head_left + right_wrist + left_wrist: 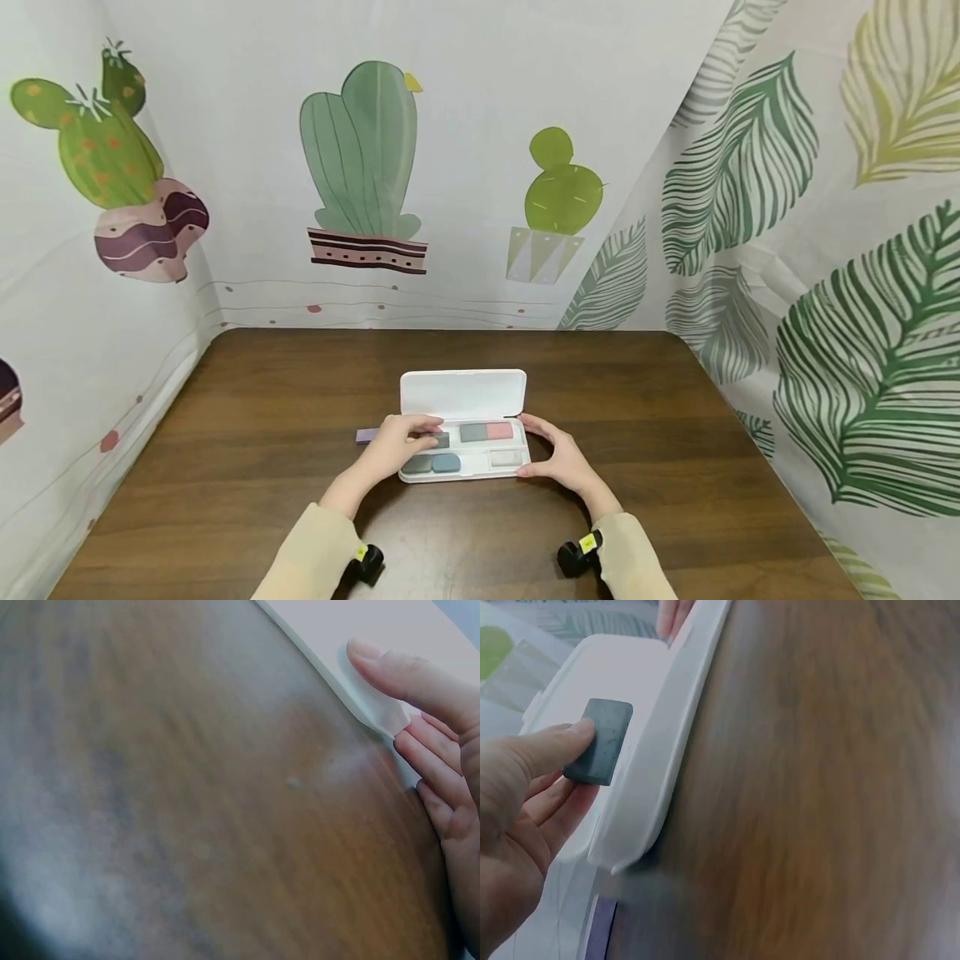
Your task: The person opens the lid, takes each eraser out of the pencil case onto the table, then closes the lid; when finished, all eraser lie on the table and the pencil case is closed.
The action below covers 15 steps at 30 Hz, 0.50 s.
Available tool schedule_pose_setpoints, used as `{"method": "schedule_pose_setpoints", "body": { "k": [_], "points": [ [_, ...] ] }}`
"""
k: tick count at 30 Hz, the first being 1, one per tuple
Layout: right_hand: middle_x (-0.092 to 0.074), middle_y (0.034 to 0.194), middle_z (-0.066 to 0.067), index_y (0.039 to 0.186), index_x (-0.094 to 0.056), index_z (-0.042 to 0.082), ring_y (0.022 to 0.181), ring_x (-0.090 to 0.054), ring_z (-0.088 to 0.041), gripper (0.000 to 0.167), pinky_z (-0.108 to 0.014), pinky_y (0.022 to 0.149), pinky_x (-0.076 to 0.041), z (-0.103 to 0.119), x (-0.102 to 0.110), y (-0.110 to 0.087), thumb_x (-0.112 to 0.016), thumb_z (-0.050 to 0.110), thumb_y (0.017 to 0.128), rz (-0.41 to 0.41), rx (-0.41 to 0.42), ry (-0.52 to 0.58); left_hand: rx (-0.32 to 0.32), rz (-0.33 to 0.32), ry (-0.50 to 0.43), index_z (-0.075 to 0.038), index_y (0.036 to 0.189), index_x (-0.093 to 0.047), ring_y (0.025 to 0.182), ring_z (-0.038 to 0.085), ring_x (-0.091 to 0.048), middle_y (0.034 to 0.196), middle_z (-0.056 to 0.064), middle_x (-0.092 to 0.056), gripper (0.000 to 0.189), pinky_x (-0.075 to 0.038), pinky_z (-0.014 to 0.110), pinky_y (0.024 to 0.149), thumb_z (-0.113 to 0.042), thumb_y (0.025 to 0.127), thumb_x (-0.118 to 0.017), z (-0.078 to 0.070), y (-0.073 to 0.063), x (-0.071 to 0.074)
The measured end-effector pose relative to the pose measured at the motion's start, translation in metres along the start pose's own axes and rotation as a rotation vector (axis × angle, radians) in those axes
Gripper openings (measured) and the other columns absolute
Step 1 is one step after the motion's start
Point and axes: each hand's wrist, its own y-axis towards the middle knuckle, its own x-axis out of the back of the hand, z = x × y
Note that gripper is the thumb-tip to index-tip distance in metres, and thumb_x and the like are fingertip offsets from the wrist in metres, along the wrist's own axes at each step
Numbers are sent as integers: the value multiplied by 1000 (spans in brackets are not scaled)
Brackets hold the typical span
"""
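Note:
A white plastic case (474, 463) lies on the table with its lid (462, 393) raised at the back. My left hand (397, 443) reaches over its left half and pinches a flat grey-green block (609, 746) between thumb and fingers. At the right end, my right hand (562, 458) grips the case, thumb at the front corner and fingers along the side toward the back. Inside the case sit a blue block (446, 463), a grey block (472, 432) beside a pink block (499, 430), and a pale block (506, 458) at front right.
A small purple strip (366, 436) shows on the table left of the case, partly behind my left hand. The brown wooden table (600, 383) ends at a cloth backdrop (480, 167) printed with cacti and leaves.

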Motion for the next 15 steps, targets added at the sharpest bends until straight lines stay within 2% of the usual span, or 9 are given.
{"method": "schedule_pose_setpoints", "body": {
  "k": [4, 9, 15],
  "points": [
    [-59, 138, -11, 142, -49, 6, 133, -49, -29, 85, -20, 109, -34, -18, -2, 3, -90, 17, 68, -11, -3, -25, -16, -13, -7, 2, 116, -69, 94, 24, -71, 102, 11, -75, 30, -57, 29, 82, -8, 89, -70, 5, -6, 12],
    [-58, 137, -17, 141, -47, -2, 132, -48, -36, 84, -20, 108, -34, 1, -1, 0, -88, 9, 69, -10, -2, -13, -39, -51, -22, 4, 115, -69, 94, 22, -71, 102, 12, -75, 29, -56, 31, 84, -7, 88, -70, 15, -15, 31],
    [-58, 136, -19, 140, -47, -4, 131, -49, -35, 82, -19, 107, -35, 16, 2, -3, -88, 10, 70, 7, 8, -14, 11, -150, 23, 3, 116, -69, 94, 16, -70, 101, 10, -75, 31, -56, 31, 83, -6, 86, -72, 31, -29, 54]
  ]
}}
